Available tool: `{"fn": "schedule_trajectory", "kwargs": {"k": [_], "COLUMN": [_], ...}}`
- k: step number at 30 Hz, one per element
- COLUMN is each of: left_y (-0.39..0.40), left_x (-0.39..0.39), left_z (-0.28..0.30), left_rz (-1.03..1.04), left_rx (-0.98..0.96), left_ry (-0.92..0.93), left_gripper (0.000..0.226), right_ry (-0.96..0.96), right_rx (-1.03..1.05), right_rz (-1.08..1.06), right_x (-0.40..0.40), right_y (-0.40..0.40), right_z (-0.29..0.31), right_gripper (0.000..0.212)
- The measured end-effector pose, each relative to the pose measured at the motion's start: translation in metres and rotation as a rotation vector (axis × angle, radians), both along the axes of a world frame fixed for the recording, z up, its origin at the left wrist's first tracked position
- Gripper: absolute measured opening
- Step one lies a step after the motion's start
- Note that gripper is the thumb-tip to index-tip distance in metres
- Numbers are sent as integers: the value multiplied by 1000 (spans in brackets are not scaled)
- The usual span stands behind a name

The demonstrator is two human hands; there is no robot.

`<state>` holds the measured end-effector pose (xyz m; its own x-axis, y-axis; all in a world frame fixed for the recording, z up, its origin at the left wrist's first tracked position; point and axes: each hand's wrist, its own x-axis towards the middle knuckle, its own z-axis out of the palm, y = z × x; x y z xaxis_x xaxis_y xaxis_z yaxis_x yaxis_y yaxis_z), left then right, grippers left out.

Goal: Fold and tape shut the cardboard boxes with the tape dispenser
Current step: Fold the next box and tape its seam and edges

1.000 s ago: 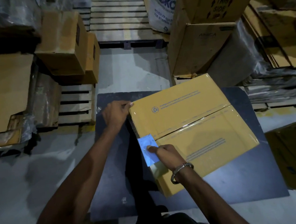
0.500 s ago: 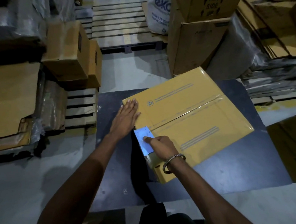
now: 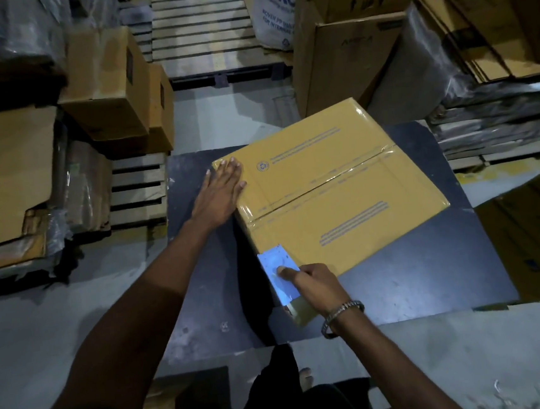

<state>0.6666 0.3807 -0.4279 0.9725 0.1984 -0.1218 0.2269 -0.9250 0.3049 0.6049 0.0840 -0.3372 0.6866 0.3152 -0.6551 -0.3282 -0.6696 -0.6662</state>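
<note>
- Box [image 3: 330, 195] sits flaps-down-shut on dark board [image 3: 435, 287], turned at an angle, near corner toward the person.
- Tape looks already laid along centre seam; glossy strip also runs down the left short edge.
- Left hand [image 3: 220, 194]: flat, fingers spread, pressing far-left corner of box top. Not gripping anything, just pinning.
- Right hand [image 3: 316, 284]: curled round the tape dispenser [image 3: 278, 274] at the near-left corner, forefinger laid on its blue plate. Roll itself hidden under the hand.
- Handling, my guess: box prob light/empty or lightly filled – it would skid on the board w/o the left hand holding it.
- Cardboard stiff at edges & corners, soft mid-flap; press near edges, not the seam middle, or flaps dip.
- Taped surfaces slick, bare card grippy – palm on bare card is the better hold.
- Dispenser: rigid, take by body/handle; blade end likely sharp, keep fingers behind plate.
- Risk: tape wrinkles or lifts at corner if pulled w/o firm downward pressure.
</note>
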Motion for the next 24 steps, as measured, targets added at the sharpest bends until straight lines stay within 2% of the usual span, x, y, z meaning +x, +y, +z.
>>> {"fn": "schedule_trajectory", "kwargs": {"k": [4,8,11,16,20,24], "left_y": [-14,-70,-79,-72,-76,-80], "left_x": [3,-17,-23,-21,-22,-22], "left_z": [14,8,0,-3,-1,6], "left_rz": [32,-165,-114,-152,-151,-109], "left_rx": [74,67,36,80,70,84], "left_ry": [64,78,55,36,33,77], "left_gripper": [64,70,78,76,81,72], "right_ry": [-16,-24,-24,-37,-28,-26], "right_rx": [-31,-34,-33,-7,6,-11], "right_rz": [-6,-44,-39,-47,-36,-28], "right_x": [-1,-2,-7,-22,-42,-47], "right_y": [7,6,5,-12,-40,-40], "right_z": [2,2,6,12,10,4], "right_gripper": [62,57,53,61,58,54]}}
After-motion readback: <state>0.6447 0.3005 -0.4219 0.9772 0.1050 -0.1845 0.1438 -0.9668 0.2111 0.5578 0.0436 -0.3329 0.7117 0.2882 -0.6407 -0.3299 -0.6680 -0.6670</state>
